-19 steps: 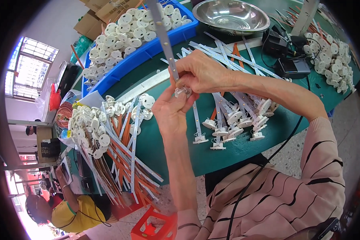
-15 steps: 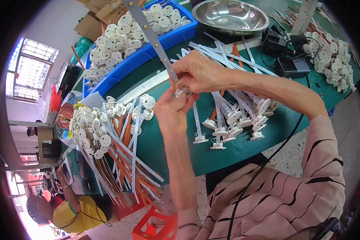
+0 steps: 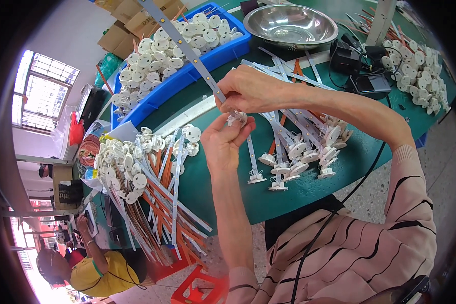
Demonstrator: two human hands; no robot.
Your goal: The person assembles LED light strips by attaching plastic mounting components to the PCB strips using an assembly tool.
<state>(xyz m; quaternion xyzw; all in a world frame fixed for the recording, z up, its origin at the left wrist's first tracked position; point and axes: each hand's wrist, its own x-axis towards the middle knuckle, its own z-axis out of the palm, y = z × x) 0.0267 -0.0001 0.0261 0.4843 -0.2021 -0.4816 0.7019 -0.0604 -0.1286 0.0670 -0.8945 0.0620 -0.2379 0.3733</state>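
My right hand [image 3: 243,91] pinches the lower end of a grey LED strip [image 3: 190,54], which slants up and away to the left. Just below it, my left hand [image 3: 224,141] has its fingers closed on a small white plastic part [image 3: 236,118] at the strip's end; the fingers partly cover it. To the right of my hands lies a bundle of LED strips with round white end caps [image 3: 296,149] on the green table. A larger pile of strips with white discs [image 3: 131,169] lies on the left, some strips showing orange backs.
A blue bin [image 3: 185,68] full of white disc parts stands at the back left, beside a steel basin [image 3: 291,25]. Black adapters [image 3: 367,66] and another disc pile [image 3: 418,76] are at the right. A co-worker in yellow [image 3: 104,271] sits at lower left.
My hands stay together at the strip's end. My left fingers have loosened slightly around the white part, showing more of it. The view has shifted a little.
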